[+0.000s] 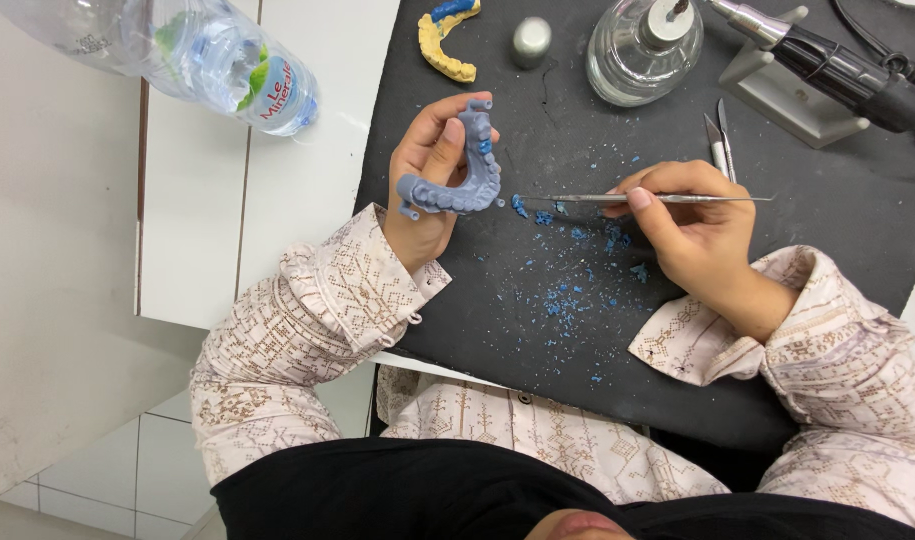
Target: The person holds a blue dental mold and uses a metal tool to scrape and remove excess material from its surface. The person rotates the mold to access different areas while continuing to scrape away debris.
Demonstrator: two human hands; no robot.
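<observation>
Plainly, the left hand [432, 175] clasps a grey dental arch model [457, 170] upright over the black mat [577, 300], while the right hand [692, 220] pinches a thin metal carving tool [657, 198] whose tip, just beside the model, could slip and gouge the wax.

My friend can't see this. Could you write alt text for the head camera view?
A person's left hand holds a grey dental arch model while the right hand points a thin metal tool at it, above a black mat scattered with blue wax chips.
</observation>
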